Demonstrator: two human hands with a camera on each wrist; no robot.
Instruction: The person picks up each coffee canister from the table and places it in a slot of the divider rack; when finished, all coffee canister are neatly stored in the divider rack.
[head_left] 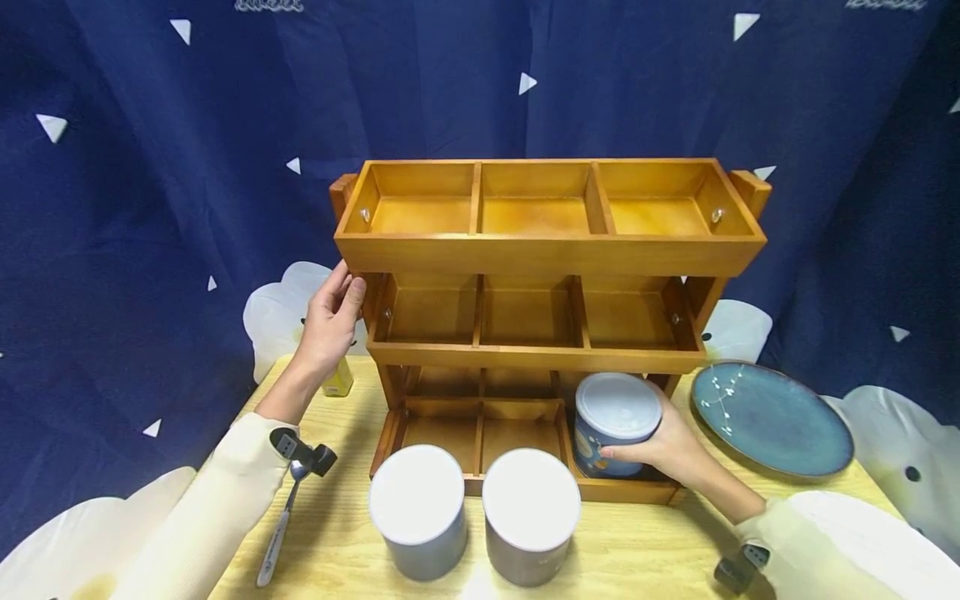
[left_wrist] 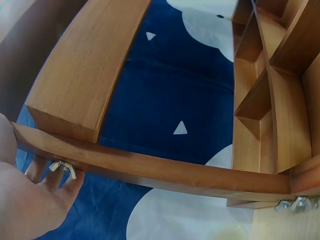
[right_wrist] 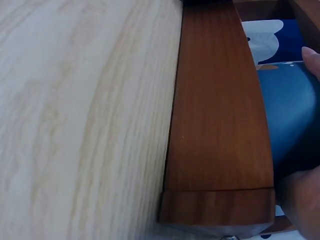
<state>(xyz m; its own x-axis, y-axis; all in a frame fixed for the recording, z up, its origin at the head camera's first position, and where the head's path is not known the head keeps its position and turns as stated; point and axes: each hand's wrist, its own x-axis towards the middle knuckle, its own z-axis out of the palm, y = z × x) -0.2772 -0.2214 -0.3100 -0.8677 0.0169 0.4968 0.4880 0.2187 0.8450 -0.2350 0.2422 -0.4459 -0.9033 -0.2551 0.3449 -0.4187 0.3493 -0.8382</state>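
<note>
Canister [head_left: 617, 425] low right in rack [head_left: 540, 255]: likely stiff, slick, best side-gripped, as our right hand [head_left: 669, 446] does; left hand [head_left: 330, 323] grips rack.

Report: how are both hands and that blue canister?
Left hand grips wooden shelf. Right hand holds blue canister at lowest right compartment. Two lidded canisters stand in front.

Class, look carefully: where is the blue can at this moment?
In the head view, the blue can is at the right end of the bottom tier of the wooden rack, held by the right hand, left of the blue plate.
</note>
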